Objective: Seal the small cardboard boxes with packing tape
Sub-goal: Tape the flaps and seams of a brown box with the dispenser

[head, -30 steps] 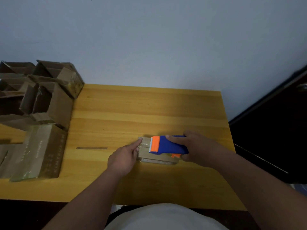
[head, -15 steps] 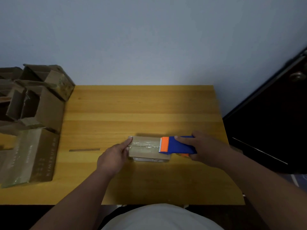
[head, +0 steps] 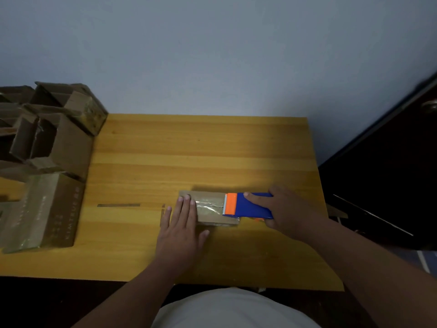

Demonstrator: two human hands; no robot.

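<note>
My left hand [head: 181, 229] lies flat, pinning the small box [head: 210, 210] at the table's [head: 212, 143] five o'clock; my right hand [head: 287, 213] grips the tape dispenser [head: 248, 206]. The box looks light, likely to skid, so I'd press its lid.

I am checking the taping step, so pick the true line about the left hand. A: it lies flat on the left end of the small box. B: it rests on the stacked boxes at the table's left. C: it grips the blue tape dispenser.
A: the left hand lies with straight fingers on the left end of the small cardboard box, while the right hand grips the blue tape dispenser.
</note>
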